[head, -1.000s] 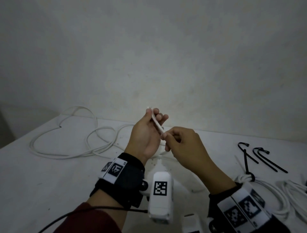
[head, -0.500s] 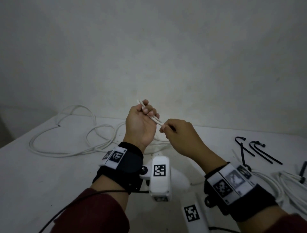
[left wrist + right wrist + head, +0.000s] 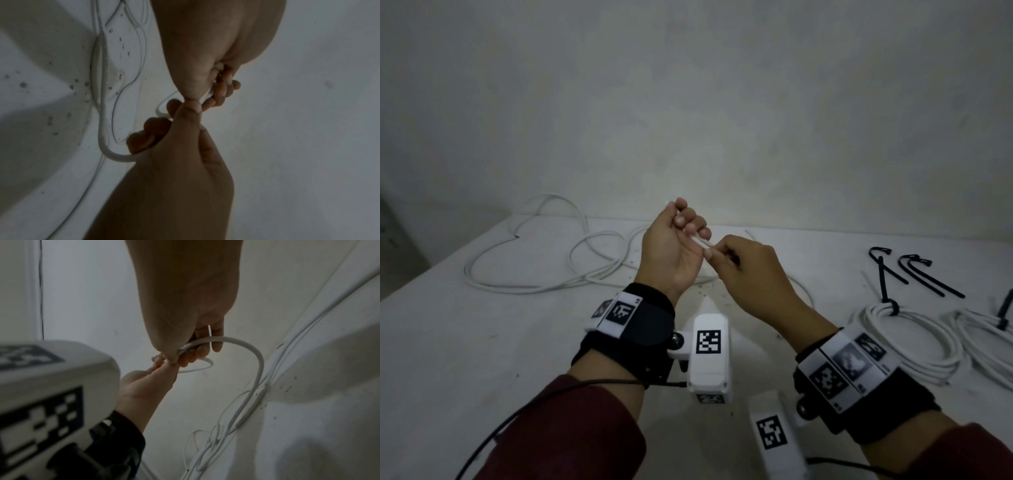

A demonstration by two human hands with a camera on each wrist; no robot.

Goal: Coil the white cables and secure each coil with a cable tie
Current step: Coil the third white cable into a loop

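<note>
Both hands are raised above the white table (image 3: 482,359), holding one white cable (image 3: 701,242) between them. My left hand (image 3: 688,224) has its fingers curled round the cable's end part; a short tip sticks out above the fist. My right hand (image 3: 710,253) pinches the same cable just beside the left fingers. In the right wrist view the cable (image 3: 249,347) arches out of my right hand (image 3: 185,352) and drops to the table. In the left wrist view it (image 3: 109,149) hangs below the right hand's curled fingers (image 3: 148,133). The rest of the cable (image 3: 524,286) lies in loose loops at the far left.
Two tied white coils (image 3: 914,346) (image 3: 986,339) lie at the right, each with a black tie (image 3: 889,305). Loose black cable ties (image 3: 924,275) lie behind them near the wall. The wall stands close behind the table.
My left hand has moved up and left and closed round the cable's end. The right hand has followed it, still pinching the cable. The hands now sit closer together.
</note>
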